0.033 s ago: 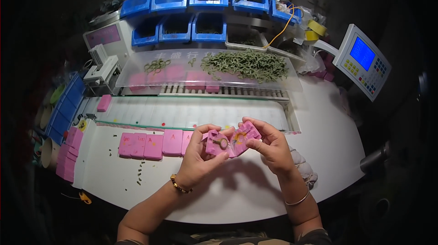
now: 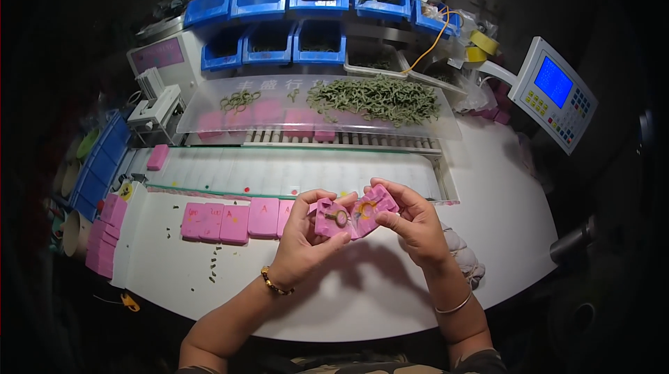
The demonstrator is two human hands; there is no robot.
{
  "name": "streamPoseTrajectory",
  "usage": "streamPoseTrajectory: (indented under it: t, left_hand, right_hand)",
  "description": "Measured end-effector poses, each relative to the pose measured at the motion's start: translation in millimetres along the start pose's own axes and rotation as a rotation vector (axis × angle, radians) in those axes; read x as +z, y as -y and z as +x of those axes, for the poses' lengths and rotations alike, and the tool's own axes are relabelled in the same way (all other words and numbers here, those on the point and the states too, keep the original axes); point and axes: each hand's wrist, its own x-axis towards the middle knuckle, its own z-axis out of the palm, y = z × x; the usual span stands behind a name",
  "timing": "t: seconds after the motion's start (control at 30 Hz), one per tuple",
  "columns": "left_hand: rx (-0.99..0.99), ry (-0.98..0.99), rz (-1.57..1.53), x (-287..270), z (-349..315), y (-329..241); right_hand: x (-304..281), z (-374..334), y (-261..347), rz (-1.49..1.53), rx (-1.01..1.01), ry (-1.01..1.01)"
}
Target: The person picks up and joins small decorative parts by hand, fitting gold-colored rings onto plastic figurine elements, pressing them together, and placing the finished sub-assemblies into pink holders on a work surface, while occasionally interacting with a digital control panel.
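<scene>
A: Straight to the left hand (image 2: 303, 231): clamped on a pink mould half (image 2: 321, 227), thumb at the lower edge!

B: And inside?

A: Lying flat within, in plain view, a dark green ring-headed piece (image 2: 331, 216), stem toward the left.

B: Across to the right hand (image 2: 412, 226), then!

A: Clamped as well, on a second pink mould half (image 2: 374, 211), tilted, yellow marks on the inner face. Meeting the first near the lower corners; cannot tell whether joined.

B: Where, exactly?

A: Both up over the counter (image 2: 293, 318), toward the back edge.

B: And round about?

A: Along that back edge, left part, a row of pink blocks (image 2: 235, 225), partly hidden behind the left hand. Just in front, toward the left edge, scattered green bits (image 2: 214, 258). Beside the right wrist, a pale cloth bundle (image 2: 463, 257). Beyond the back edge, a white belt (image 2: 300, 166); farther still, a clear tray (image 2: 198, 108), heaped with green pieces (image 2: 376, 100) toward the right end!
</scene>
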Motion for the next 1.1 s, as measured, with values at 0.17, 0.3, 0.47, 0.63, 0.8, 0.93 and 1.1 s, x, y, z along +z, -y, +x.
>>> streamPoseTrajectory:
  t: [0.17, 0.3, 0.47, 0.63, 0.8, 0.93, 1.1]
  left_hand:
    - [-0.116, -0.139, -0.309, -5.0, 2.6, -5.6]
    - [-0.068, -0.2, -0.533, -9.0, 5.6, -1.0]
    - [-0.293, -0.404, -0.43, -13.8, 3.4, -8.4]
    - [-0.274, -0.447, -0.373, -13.8, 2.1, -3.5]
    - [-0.225, -0.349, -0.164, -6.0, -2.9, 0.7]
    - [-0.208, -0.352, -0.106, -1.2, -0.1, 3.5]
    - [-0.057, -0.473, 0.029, -6.9, 3.3, 15.2]
  right_hand:
    - [20.3, -4.3, -3.0, -0.037, -0.075, -0.06]
    - [38.1, -6.9, -14.8, -0.444, -0.383, 0.08]
    - [76.4, -22.8, -11.4, -0.779, -0.464, 0.209]
    - [60.4, -16.2, -12.5, -0.599, -0.404, 0.003]
    - [57.5, -11.1, -10.7, -0.731, -0.419, -0.142]
    - [56.8, -9.7, -10.6, -0.817, -0.487, -0.134]
    - [55.1, -7.1, -10.5, -0.879, -0.604, -0.039]
